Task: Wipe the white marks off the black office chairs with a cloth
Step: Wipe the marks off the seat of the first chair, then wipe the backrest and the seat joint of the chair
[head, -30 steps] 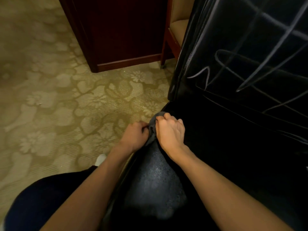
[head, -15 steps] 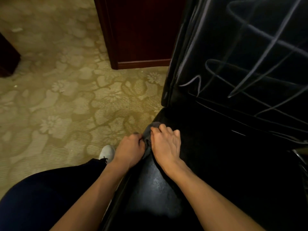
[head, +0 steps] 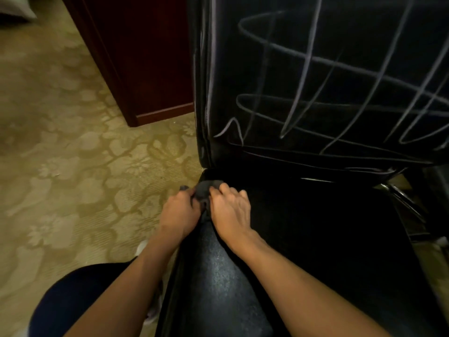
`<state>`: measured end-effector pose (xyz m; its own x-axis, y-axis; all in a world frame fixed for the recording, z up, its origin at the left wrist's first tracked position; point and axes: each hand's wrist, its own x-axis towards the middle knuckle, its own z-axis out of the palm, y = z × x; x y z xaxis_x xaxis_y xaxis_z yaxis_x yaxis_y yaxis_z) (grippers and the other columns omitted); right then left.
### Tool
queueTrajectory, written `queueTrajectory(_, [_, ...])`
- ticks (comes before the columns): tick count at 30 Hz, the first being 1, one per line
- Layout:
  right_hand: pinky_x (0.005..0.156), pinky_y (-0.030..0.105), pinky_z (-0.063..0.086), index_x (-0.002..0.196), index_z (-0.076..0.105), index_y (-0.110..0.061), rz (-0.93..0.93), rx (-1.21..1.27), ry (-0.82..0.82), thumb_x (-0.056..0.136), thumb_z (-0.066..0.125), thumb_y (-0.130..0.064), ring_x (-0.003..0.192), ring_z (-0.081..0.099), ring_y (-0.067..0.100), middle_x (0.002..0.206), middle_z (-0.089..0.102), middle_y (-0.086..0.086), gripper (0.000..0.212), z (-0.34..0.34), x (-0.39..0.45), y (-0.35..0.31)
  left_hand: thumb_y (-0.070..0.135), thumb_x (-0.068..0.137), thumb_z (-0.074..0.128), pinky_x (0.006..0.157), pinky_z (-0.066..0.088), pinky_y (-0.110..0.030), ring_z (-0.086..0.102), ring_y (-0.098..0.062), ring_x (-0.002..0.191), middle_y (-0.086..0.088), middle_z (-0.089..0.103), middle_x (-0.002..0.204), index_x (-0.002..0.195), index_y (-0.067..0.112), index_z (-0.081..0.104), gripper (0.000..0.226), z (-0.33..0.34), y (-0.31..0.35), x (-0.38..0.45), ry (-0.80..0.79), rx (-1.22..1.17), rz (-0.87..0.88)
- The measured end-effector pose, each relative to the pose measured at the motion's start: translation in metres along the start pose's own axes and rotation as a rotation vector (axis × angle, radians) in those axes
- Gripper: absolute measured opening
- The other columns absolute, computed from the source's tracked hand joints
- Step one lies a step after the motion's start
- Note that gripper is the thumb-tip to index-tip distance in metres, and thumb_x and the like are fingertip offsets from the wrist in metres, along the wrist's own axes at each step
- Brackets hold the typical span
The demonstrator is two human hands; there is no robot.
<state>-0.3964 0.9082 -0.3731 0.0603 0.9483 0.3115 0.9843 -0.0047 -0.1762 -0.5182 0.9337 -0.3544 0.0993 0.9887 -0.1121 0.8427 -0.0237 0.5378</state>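
A black office chair fills the right side, its seat (head: 328, 239) below me and its backrest (head: 315, 69) upright behind it. White scribbled marks (head: 340, 93) cross the backrest, and a short white mark (head: 315, 180) lies on the seat's rear. A small dark grey cloth (head: 202, 190) sits bunched at the seat's rear left corner. My left hand (head: 178, 216) grips the cloth from the left with curled fingers. My right hand (head: 230, 212) holds it from the right, fingertips curled onto it. Most of the cloth is hidden between the hands.
Patterned beige carpet (head: 73, 166) covers the floor to the left. A dark red wooden cabinet (head: 145, 57) stands behind the chair's left side. My knee in dark trousers (head: 80, 300) and a white shoe (head: 143, 246) are at the bottom left. A metal chair part (head: 401, 198) shows at right.
The view has shifted right and closer, showing more of the backrest. Both hands stay together on the cloth at the seat's rear left corner.
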Motion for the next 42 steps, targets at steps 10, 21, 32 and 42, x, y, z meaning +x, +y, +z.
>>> queueTrajectory(10, [0.061, 0.03, 0.046, 0.087, 0.075, -0.024, -0.037, -0.007, 0.0, 0.067, 0.085, -0.025, 0.062, 0.06, 0.018, 0.075, 0.062, -0.004, 0.023, -0.011, -0.052, -0.038, 0.024, 0.099, 0.056, 0.094, 0.051, -0.041, 0.065, -0.034, 0.11, -0.017, 0.07, 0.119, 0.136, 0.008, 0.06, 0.041, -0.008, -0.045, -0.069, 0.017, -0.078, 0.023])
queueTrajectory(21, [0.086, 0.037, 0.051, 0.114, 0.068, -0.022, 0.084, 0.199, -0.079, 0.094, 0.053, -0.031, 0.099, 0.064, 0.021, 0.109, 0.065, -0.001, 0.026, -0.034, -0.087, -0.077, 0.017, 0.098, 0.063, 0.087, 0.051, -0.021, 0.065, -0.013, 0.107, 0.005, 0.065, 0.115, 0.133, 0.02, 0.057, 0.036, -0.025, -0.077, -0.094, 0.054, -0.822, -0.157])
queueTrajectory(32, [0.099, 0.038, 0.047, 0.154, 0.029, -0.017, 0.266, 0.202, 0.144, 0.097, 0.058, -0.029, 0.116, 0.059, 0.02, 0.129, 0.061, 0.003, 0.065, -0.001, -0.099, -0.158, -0.002, 0.094, 0.06, 0.072, 0.056, -0.032, 0.074, -0.026, 0.084, -0.018, 0.075, 0.1, 0.105, 0.003, 0.07, 0.016, -0.051, -0.16, -0.07, -0.331, -1.41, -0.354])
queueTrajectory(42, [0.099, 0.043, 0.05, 0.147, 0.029, -0.02, 0.703, 0.422, 0.15, 0.088, 0.068, -0.028, 0.12, 0.057, 0.021, 0.128, 0.059, 0.003, 0.072, 0.011, -0.094, -0.184, -0.005, 0.091, 0.062, 0.081, 0.05, -0.02, 0.061, 0.003, 0.103, 0.015, 0.063, 0.11, 0.108, 0.039, 0.054, 0.048, -0.049, -0.177, -0.085, -0.041, -1.122, 0.191])
